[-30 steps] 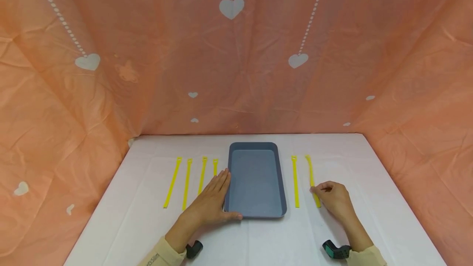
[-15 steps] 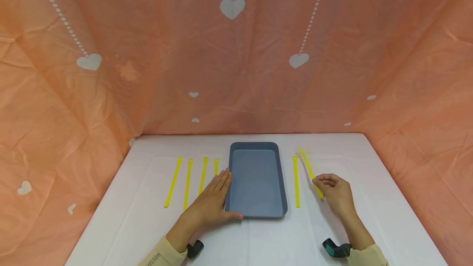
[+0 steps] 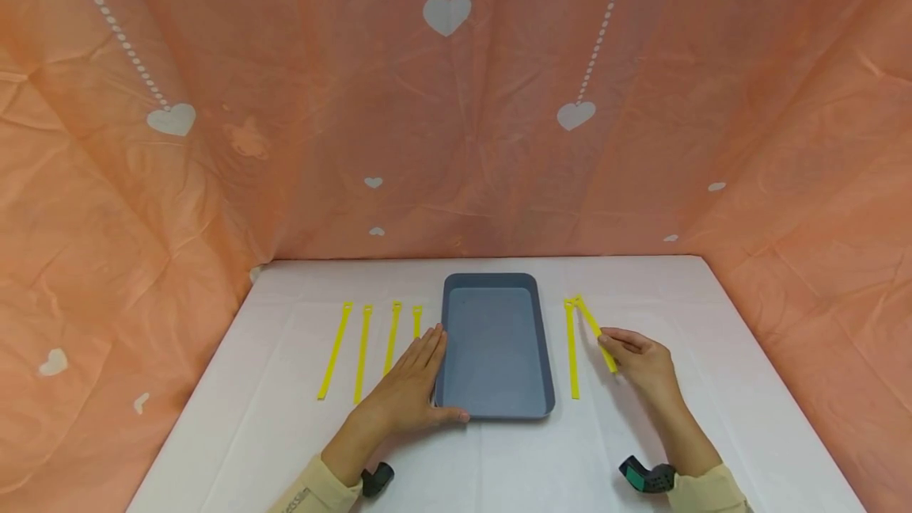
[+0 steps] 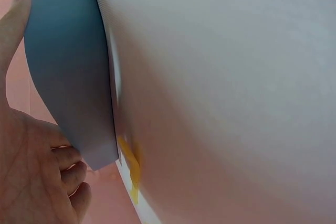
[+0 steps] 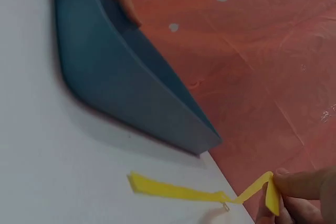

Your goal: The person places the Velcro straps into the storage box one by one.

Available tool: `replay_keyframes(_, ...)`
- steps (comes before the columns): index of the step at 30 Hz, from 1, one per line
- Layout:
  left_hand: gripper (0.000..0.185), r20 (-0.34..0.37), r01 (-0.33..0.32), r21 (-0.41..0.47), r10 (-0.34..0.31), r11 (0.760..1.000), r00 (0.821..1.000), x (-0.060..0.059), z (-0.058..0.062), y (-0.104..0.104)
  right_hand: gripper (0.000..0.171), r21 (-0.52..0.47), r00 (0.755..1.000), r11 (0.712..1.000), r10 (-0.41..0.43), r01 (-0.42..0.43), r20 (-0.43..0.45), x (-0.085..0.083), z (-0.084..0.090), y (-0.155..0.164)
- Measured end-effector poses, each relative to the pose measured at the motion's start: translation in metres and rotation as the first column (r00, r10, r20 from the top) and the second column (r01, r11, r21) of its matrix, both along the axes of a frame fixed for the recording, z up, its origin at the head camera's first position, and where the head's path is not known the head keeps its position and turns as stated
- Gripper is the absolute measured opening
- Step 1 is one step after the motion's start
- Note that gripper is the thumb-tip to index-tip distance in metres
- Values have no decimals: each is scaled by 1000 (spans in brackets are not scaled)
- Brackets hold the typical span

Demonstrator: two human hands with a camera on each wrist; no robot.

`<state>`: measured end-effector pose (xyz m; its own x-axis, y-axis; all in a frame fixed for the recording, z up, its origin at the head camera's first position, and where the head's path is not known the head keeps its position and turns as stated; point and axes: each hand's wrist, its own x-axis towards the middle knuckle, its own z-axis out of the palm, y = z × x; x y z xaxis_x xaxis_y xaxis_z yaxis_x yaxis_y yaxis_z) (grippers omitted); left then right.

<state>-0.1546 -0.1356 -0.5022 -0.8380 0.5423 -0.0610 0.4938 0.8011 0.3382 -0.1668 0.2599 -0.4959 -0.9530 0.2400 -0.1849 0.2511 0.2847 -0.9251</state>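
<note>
A blue-grey rectangular tray (image 3: 495,355) stands at the middle of the white table. My left hand (image 3: 404,396) lies along its left side with straight fingers, the thumb at the near edge; the left wrist view shows it against the tray's outer wall (image 4: 68,72). My right hand (image 3: 647,366) pinches a yellow cable strap (image 3: 590,317) with a slotted head between thumb and fingertips. In the right wrist view the held strap (image 5: 272,198) bends at the fingertips. Its head end meets the top of another yellow strap (image 3: 572,362) lying flat right of the tray.
Several more yellow straps (image 3: 335,351) lie in a row left of the tray, some partly hidden behind my left hand. An orange cloth (image 3: 456,141) with white hearts hangs around the back and sides of the table (image 3: 741,386).
My right hand has lifted the rightmost strap off the table and swung its head end left, toward the neighbouring strap. The left hand and tray have stayed put.
</note>
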Motion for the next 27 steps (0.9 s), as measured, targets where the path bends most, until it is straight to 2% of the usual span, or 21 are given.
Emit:
replay_keyframes(3, 132, 6, -1, 4, 1, 1000, 1000, 0, 1, 0, 51, -115, 1000, 993, -7, 10, 21, -1, 2, -2)
replay_keyframes(6, 131, 7, -1, 8, 1, 1000, 1000, 0, 1, 0, 45, -232, 999, 973, -16, 22, 27, -1, 5, -6)
replay_keyframes(10, 132, 9, -3, 14, 3, 1000, 1000, 0, 2, 0, 34, -311, 1000, 951, -1, 1, 0, -2, 10, -12)
replay_keyframes(17, 132, 29, -8, 32, 7, 999, 1000, 0, 4, 1, 28, -335, 998, 940, 47, -60, -46, -3, 15, -23)
replay_keyframes(27, 133, 19, -7, 27, 7, 1000, 1000, 0, 2, 1, 21, -337, 990, 931, 118, -137, -76, -4, 23, -38)
